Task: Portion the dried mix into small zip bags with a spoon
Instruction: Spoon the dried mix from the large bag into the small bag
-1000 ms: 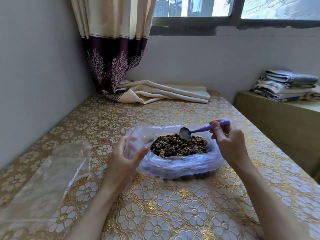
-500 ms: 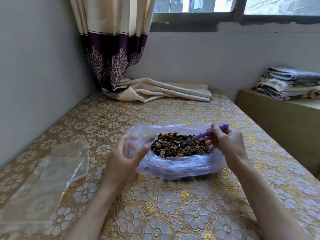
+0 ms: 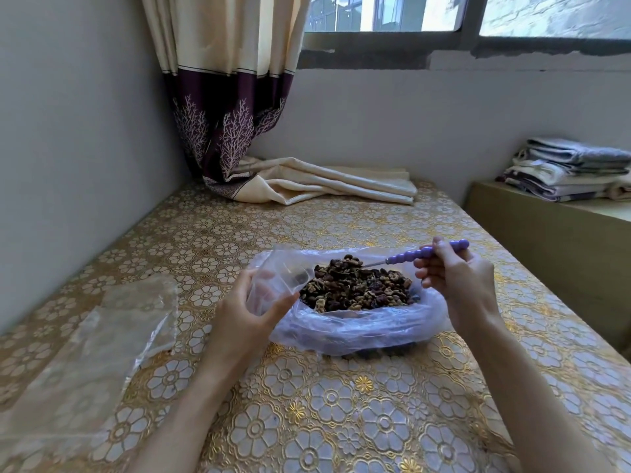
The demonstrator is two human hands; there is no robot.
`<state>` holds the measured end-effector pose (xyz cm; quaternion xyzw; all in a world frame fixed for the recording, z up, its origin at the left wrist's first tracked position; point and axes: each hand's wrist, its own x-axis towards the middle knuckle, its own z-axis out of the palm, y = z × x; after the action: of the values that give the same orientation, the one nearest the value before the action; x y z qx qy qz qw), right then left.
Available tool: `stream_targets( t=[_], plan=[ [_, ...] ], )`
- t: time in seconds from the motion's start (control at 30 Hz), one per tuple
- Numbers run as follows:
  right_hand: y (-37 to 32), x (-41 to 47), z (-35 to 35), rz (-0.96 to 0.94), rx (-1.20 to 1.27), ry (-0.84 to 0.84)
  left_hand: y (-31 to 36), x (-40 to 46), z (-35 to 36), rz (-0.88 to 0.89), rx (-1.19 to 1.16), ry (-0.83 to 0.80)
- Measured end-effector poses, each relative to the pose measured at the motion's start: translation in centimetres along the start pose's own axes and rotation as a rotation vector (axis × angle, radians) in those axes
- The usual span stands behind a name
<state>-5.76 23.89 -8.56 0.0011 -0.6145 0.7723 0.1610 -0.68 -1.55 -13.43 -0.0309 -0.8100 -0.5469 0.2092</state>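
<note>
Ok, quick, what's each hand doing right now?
Left hand: closed on a small clear bag, holding it by the dried mix.
Right hand: closed on the purple spoon, bowl down in the mix.

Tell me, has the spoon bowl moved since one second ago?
Yes. The spoon bowl, then lifted clear above the dried mix, is now dug down into the pile; the right hand holds its purple handle.

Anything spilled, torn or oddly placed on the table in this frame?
Nothing spilled: the dried mix sits inside the big plastic bag. The one oddity is the curtain, whose hem lies bunched across the far end of the table. The left hand holds a small zip bag; the right hand grips the spoon.
</note>
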Motion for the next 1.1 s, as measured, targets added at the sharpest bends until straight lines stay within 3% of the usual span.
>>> stream_targets(
  t=[0.37,0.67,0.83,0.97,1.1],
  plan=[
    [-3.3,-2.2,4.2,-0.094,0.057,-0.246,0.1,-0.1,0.0,-0.040,0.005,0.005],
    [-3.3,-4.0,6.9,-0.301,-0.169,-0.595,0.8,-0.1,0.0,0.003,-0.163,0.011],
    [-3.7,-3.5,6.0,-0.292,-0.016,-0.537,1.0,-0.1,-0.1,0.018,-0.221,0.013],
    [-3.3,-2.1,4.5,-0.231,0.142,-0.312,1.0,-0.1,0.0,0.041,-0.206,0.044],
    [-2.4,-0.4,2.5,-0.175,0.053,-0.126,0.7,-0.1,-0.2,0.014,-0.183,0.065]
  ],
)
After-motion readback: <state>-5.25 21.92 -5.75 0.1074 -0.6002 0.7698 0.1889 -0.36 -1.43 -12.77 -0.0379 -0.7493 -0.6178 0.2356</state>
